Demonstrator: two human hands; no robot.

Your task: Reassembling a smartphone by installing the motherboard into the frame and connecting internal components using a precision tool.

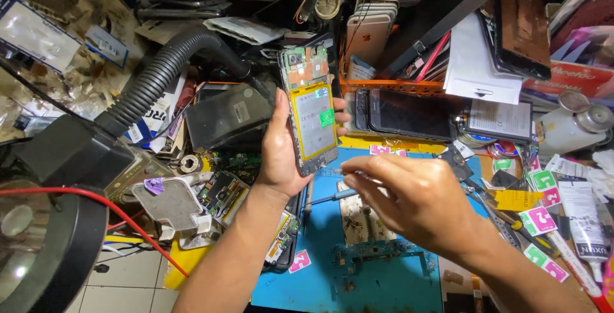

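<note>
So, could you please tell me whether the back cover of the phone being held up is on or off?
Off: the phone in the left hand shows its bare battery and green circuit board.

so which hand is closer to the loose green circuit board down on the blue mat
Right. The right hand hovers just above the circuit board on the blue mat; the left hand is higher, holding the opened phone.

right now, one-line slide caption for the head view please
Left hand holds an opened phone upright; right hand pinches a thin tool over a blue mat.
</note>
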